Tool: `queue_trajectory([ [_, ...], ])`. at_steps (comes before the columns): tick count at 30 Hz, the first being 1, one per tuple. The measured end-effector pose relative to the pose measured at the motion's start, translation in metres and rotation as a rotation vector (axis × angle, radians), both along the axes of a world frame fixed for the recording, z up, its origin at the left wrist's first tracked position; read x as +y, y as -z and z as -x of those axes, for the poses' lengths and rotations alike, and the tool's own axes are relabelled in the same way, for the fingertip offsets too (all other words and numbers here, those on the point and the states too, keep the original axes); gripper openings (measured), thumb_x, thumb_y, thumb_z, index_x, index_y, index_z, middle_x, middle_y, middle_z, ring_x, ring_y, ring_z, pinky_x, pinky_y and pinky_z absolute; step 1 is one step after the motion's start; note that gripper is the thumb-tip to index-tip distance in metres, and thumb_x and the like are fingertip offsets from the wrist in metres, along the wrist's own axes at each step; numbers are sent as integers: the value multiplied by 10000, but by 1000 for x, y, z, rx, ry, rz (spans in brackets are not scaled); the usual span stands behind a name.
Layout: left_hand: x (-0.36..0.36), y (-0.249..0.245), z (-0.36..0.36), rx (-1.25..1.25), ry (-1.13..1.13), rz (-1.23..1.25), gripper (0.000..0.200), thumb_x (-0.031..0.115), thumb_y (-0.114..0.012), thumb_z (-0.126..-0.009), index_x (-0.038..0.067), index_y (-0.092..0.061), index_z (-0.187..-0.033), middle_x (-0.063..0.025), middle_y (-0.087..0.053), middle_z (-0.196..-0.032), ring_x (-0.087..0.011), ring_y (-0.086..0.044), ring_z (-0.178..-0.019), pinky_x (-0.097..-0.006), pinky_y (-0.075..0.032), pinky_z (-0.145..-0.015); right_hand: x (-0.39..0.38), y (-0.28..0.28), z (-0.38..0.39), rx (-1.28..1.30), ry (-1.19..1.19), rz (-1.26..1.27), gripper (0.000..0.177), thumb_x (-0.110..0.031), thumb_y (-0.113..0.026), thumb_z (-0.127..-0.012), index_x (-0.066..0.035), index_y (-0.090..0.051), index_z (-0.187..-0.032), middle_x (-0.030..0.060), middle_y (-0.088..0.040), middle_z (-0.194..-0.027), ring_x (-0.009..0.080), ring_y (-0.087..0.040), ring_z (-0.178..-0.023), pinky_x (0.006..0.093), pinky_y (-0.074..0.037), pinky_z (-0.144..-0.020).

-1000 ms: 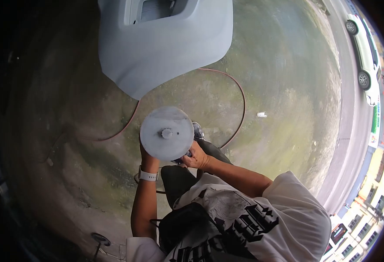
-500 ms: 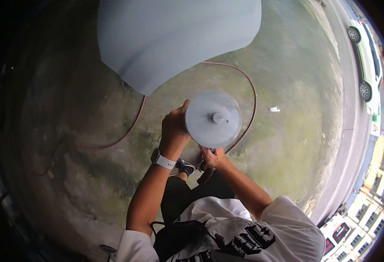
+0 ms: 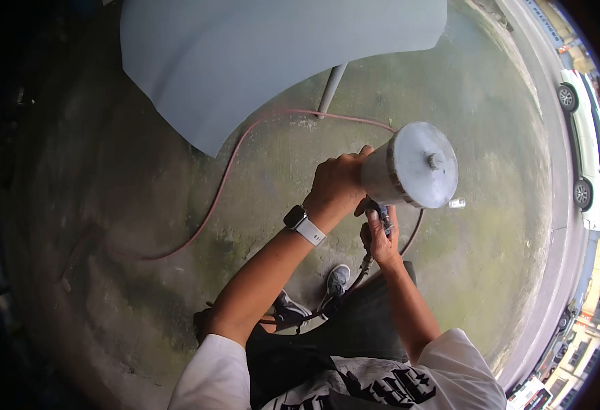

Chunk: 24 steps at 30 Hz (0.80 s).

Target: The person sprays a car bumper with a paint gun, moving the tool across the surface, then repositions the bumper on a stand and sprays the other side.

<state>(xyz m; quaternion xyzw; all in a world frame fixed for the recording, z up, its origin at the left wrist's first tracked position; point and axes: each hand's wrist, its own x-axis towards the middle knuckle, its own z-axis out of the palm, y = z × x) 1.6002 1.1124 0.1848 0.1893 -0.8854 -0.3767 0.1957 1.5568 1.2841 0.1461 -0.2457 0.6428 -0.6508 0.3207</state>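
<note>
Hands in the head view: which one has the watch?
The left hand, the one at the side of the metal cup: a dark watch on a pale strap circles its wrist. The right hand, below the cup, has a bare wrist.

Soft daylight looks brightest far right of the right hand point(image 3: 384, 239), where the buildings point(image 3: 590, 301) look pale and washed out. Left of the left hand point(image 3: 337, 183), the floor point(image 3: 108, 205) sinks into dim, smeary murk. Just above the right hand, the metal lid point(image 3: 428, 167) carries a dull sheen. Fisheye distortion bows the road point(image 3: 561, 205) beyond that hand; 2 black edges flank both hands.
</note>
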Motion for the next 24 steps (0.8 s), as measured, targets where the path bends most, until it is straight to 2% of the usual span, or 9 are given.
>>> queue_trajectory([
  [3, 2, 29, 1, 193, -48, 160, 197, 111, -666, -828, 61, -557, -984, -162, -664, -881, -391, -670, -747, -444, -550, -612, 2, 23, 20, -4, -9, 9, 370, -287, -534, -1017, -45, -434, -1278, 14, -573, -798, 40, -407, -459, 217, -336, -411],
  [5, -2, 53, -13, 492, -163, 207, 268, 53, -681, -822, 66, -606, -1080, -140, -639, -959, -401, -639, -703, -433, -527, -594, -4, 32, 32, 15, 33, 40, 446, -352, -518, -1017, -59, -408, -1336, 46, -602, -903, 46, -409, -444, 211, -340, -403],
  [7, -6, 84, -40, 501, -177, 230, 234, 54, -689, -834, 37, -610, -1054, -132, -638, -958, -331, -640, -640, -401, -513, -584, -10, 40, 49, 81, 29, 115, 466, -379, -508, -1015, -72, -402, -1348, 52, -608, -915, 49, -410, -441, 211, -338, -399],
  [11, -3, 171, -105, 236, -73, 155, 221, 89, -698, -852, 11, -610, -1039, -110, -655, -963, -201, -619, -600, -361, -507, -596, -17, 16, 76, 184, 41, 231, 502, -487, -493, -992, -95, -450, -1304, 85, -614, -931, 83, -447, -487, 225, -356, -409],
  [14, -3, 202, -151, 109, -55, 166, 220, 116, -695, -859, 13, -607, -1032, -128, -663, -940, -225, -640, -618, -351, -508, -592, -20, -21, 93, 186, 70, 275, 477, -491, -496, -992, -106, -479, -1272, 99, -606, -917, 102, -496, -593, 236, -373, -434],
  [16, 4, 216, -174, -135, -76, -30, 229, 157, -689, -870, 37, -602, -1045, -155, -666, -936, -339, -674, -819, -415, -524, -682, -22, -54, 104, 227, 114, 231, 459, -482, -511, -988, -66, -505, -1181, 104, -604, -897, 108, -517, -641, 241, -370, -427],
  [17, 6, 223, -182, -128, -71, -49, 229, 157, -689, -870, 37, -602, -1045, -155, -666, -936, -339, -674, -819, -415, -524, -682, -23, -68, 111, 259, 113, 251, 449, -481, -519, -984, -66, -513, -1155, 98, -605, -885, 115, -540, -663, 241, -369, -425],
  [19, 6, 228, -192, -236, 7, 58, 259, 193, -685, -880, 28, -605, -1063, -172, -678, -964, -348, -676, -847, -428, -527, -703, -32, -96, 116, 306, 146, 273, 426, -478, -531, -979, -73, -526, -1112, 83, -606, -863, 127, -581, -710, 243, -368, -419],
  [24, 7, 209, -184, -197, -62, 80, 284, 209, -679, -885, 16, -603, -1078, -182, -680, -984, -362, -671, -864, -433, -528, -734, -40, -133, 133, 382, 266, 233, 377, -437, -531, -985, -78, -538, -1098, 93, -630, -861, 151, -642, -811, 235, -340, -401],
])
